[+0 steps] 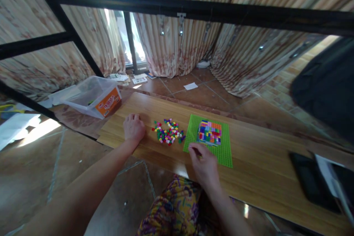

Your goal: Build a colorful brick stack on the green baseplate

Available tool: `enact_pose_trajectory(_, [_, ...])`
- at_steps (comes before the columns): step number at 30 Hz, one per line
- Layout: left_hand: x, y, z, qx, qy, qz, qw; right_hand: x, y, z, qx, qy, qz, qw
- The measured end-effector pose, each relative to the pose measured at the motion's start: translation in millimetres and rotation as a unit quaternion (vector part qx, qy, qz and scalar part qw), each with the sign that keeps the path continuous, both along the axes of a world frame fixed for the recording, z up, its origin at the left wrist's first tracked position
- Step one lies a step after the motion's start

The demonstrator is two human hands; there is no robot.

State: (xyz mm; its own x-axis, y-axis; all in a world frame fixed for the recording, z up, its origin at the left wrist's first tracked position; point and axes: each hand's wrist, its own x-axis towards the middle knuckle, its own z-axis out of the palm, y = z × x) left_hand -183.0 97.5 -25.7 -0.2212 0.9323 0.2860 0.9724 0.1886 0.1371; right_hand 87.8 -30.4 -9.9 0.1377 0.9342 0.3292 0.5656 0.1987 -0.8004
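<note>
My left hand (134, 128) rests on the wooden table, left of a loose pile of small coloured bricks (167, 132). Its fingers are curled in, and nothing shows in them. A green baseplate (226, 155) lies right of the pile, bearing a squarish block built of many-coloured bricks (210, 132). Over the baseplate's near left corner is my right hand (204, 160), with thumb and forefinger pinched together just in front of the built block. Whatever the pinch may hold is too small to make out.
A clear plastic box (85, 97) with an orange label stands beyond the table's left end. Dark flat objects (312, 180) lie at the right end of the wooden table (257, 162). A black metal bar (177, 5) crosses above, before curtains (182, 44).
</note>
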Motion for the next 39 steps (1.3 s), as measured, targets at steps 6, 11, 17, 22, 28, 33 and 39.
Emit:
enact_pose_trajectory(6, [-2.6, 2.5, -2.8, 0.005, -0.005, -0.002, 1.0, 79.7, -0.7, 11.2, -0.05, 0.024, -0.149, 0.987])
enact_pose_trajectory(11, [-3.9, 3.7, -3.2, 0.008, 0.0, -0.003, 1.0, 103.4, 16.2, 13.2, -0.055, 0.0, -0.171, 0.984])
enact_pose_trajectory(17, [-3.7, 4.3, -2.0, 0.004, 0.003, -0.004, 1.0, 92.4, 27.7, 11.1, -0.052, 0.01, -0.202, 0.978])
enact_pose_trajectory(22, [-3.2, 4.2, -2.2, 0.009, -0.01, -0.001, 1.0, 87.7, 32.6, 12.1, -0.042, -0.019, -0.204, 0.978])
enact_pose_trajectory(28, [-1.2, 2.5, 1.0, 0.002, -0.011, -0.001, 1.0, 84.9, 36.1, 12.2, -0.045, -0.019, -0.206, 0.977])
enact_pose_trajectory(33, [-0.5, 1.5, 2.0, -0.001, -0.006, -0.001, 1.0, 86.1, 37.1, 10.9, -0.06, 0.009, -0.217, 0.974])
enact_pose_trajectory(39, [-2.8, 2.7, -1.5, 0.007, -0.01, -0.002, 1.0, 87.2, 38.7, 9.1, -0.064, 0.018, -0.22, 0.973])
